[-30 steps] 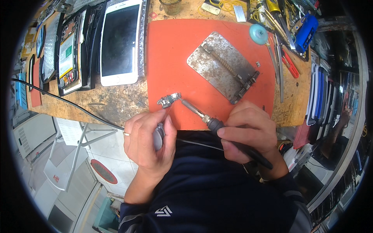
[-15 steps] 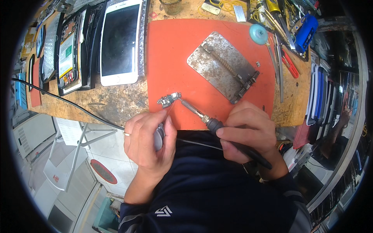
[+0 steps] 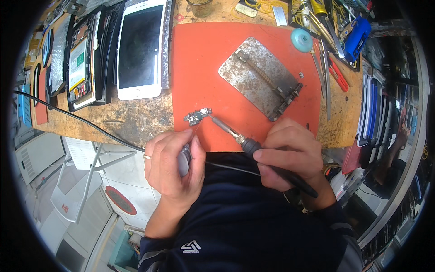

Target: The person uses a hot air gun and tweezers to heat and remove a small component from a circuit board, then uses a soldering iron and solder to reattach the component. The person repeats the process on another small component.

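A small circuit board (image 3: 197, 116) with silvery parts lies on the orange mat (image 3: 199, 68), close to its front edge. My left hand (image 3: 174, 163) is closed around a small grey-white spool (image 3: 184, 162), apparently of solder wire, and the thumb and index finger are just below the board. A thin strand shows near those fingertips. In my right hand (image 3: 292, 156) is a soldering iron (image 3: 249, 146), gripped by its black handle. Its metal tip points up and left, at the board's right end; contact is too fine to tell.
A rusty metal board holder (image 3: 253, 68) lies on the mat's right half. Left of the mat sit a white phone (image 3: 139, 50) and opened devices. Tweezers (image 3: 327, 77), red-handled pliers (image 3: 337, 75), a teal round container (image 3: 301, 41) and a blue device (image 3: 357, 38) crowd the right.
The thin strand that reached up toward the iron's tip now shows only near my left fingertips. Both hands have barely moved, and the board stays in place.
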Tool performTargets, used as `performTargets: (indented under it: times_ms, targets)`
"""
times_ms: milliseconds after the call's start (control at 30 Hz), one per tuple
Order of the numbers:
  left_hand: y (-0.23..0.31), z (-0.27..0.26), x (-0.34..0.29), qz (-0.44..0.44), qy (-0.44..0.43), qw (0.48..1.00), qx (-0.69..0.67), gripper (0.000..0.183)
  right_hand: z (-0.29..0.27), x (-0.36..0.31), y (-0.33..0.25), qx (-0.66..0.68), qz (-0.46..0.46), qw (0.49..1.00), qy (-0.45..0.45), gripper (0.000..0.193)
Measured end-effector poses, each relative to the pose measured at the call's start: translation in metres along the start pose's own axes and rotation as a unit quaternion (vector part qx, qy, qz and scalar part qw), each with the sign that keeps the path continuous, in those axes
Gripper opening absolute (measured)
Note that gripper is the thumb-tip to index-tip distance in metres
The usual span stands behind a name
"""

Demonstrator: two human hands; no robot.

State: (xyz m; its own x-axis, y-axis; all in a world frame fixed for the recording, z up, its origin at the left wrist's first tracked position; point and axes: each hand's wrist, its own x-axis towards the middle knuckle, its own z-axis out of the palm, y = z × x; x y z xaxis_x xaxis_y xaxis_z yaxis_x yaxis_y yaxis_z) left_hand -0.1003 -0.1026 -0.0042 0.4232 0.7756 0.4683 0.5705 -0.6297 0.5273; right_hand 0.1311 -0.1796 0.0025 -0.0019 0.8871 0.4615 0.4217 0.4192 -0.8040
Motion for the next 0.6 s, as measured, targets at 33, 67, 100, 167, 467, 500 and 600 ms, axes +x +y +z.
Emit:
performTargets:
  times_ms: [33,67,100,167,467,500,600]
  targets:
    - [-0.0001,0.0001,0.0002,-0.003,-0.001,1.000,0.001,0.033,0.0000,0.0003,-0.0001,0.001,0.000,1.000,-0.001,0.028]
    - [-0.0002,0.0002,0.0004,0.000,0.001,1.000,0.000,0.033,-0.0002,0.0006,0.0000,0.001,0.000,1.000,-0.002,0.029]
    - [-0.0003,0.0005,0.0005,0.000,0.002,1.000,-0.001,0.033,-0.0003,0.0008,0.0000,0.002,0.000,1.000,-0.003,0.029]
    - [-0.0003,0.0006,0.0007,0.001,0.002,1.000,-0.001,0.033,-0.0003,0.0010,-0.0002,-0.001,0.003,1.000,-0.007,0.029]
    - [-0.0005,0.0004,0.0011,0.000,0.001,1.000,0.001,0.034,-0.0005,0.0001,0.0004,-0.002,0.000,1.000,-0.004,0.028]
    - [-0.0006,0.0008,0.0012,0.001,0.002,1.000,0.001,0.034,-0.0005,0.0000,0.0005,-0.003,-0.001,1.000,-0.001,0.028]
    - [0.0000,0.0012,0.0014,0.000,0.004,1.000,0.002,0.034,-0.0015,-0.0003,-0.0002,-0.006,0.002,1.000,-0.001,0.028]
